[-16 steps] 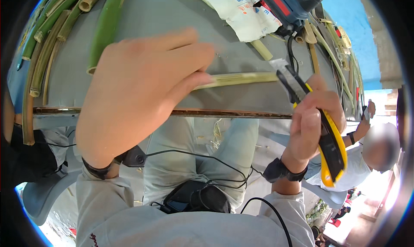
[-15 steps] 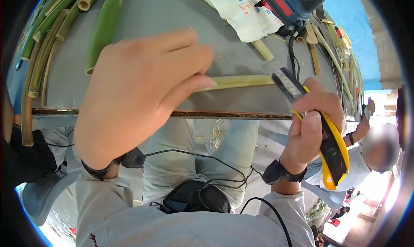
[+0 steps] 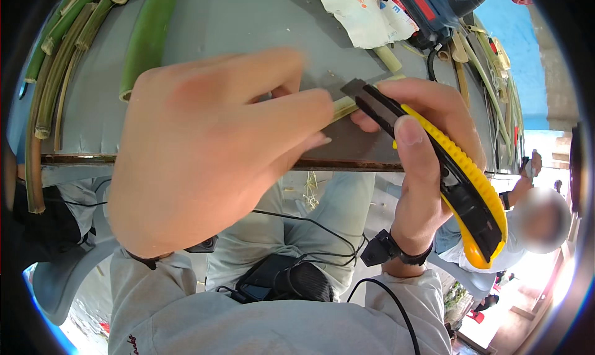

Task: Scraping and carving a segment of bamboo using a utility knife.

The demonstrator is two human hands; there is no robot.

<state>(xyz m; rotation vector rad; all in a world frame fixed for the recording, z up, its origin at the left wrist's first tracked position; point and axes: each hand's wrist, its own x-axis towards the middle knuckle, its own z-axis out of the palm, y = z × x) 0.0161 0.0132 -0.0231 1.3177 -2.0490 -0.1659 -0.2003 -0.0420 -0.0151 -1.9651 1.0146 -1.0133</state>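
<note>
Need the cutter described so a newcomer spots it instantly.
Start at the grey table and go to its near edge, right of centre. The right hand there grips the cutter, slanting up-left to its tip. Its black body and bright yellow ridged grip set it apart from the pale bamboo strip by that tip.

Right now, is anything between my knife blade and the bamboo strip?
Nothing visible separates the knife blade from the bamboo strip; they overlap in view, though contact is unclear. Your left hand appears just left of the blade.
</note>
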